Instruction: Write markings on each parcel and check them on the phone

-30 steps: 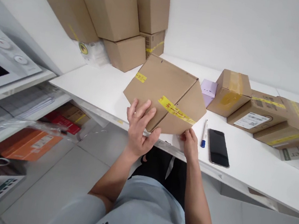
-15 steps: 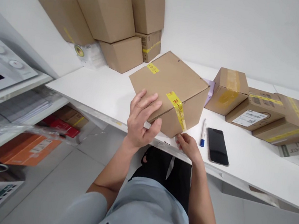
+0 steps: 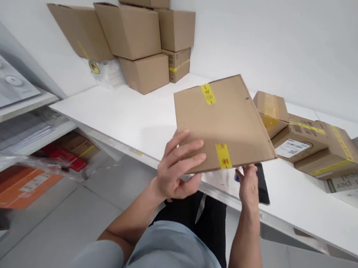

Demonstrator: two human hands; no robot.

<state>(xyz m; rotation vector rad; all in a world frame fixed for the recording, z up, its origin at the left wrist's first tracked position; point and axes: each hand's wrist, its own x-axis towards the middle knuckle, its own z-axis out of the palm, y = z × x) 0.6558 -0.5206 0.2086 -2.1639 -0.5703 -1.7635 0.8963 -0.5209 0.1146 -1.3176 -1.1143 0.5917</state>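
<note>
A brown cardboard box [image 3: 223, 122] with two strips of yellow tape is held tilted over the white table's front part, its broad face turned up towards me. My left hand [image 3: 179, 165] grips its near left edge, fingers spread over the face and thumb below. At the lower right edge, my right hand [image 3: 249, 185] holds the box from beneath; its fingertips are partly hidden. Behind that hand lies a black phone [image 3: 263, 184], partly covered. Only the blue cap of a marker [image 3: 238, 176] shows beside the right fingers.
Cardboard boxes [image 3: 136, 31] are stacked at the back left of the white table [image 3: 127, 129]. Several taped boxes [image 3: 304, 135] stand in a row on the right. To the left, a white appliance [image 3: 2, 75] sits above shelves holding papers and an orange box [image 3: 16, 187].
The box has been raised and tipped, moving to the right, and its side face no longer shows. My right hand has moved right and up, now covering part of the phone and marker.
</note>
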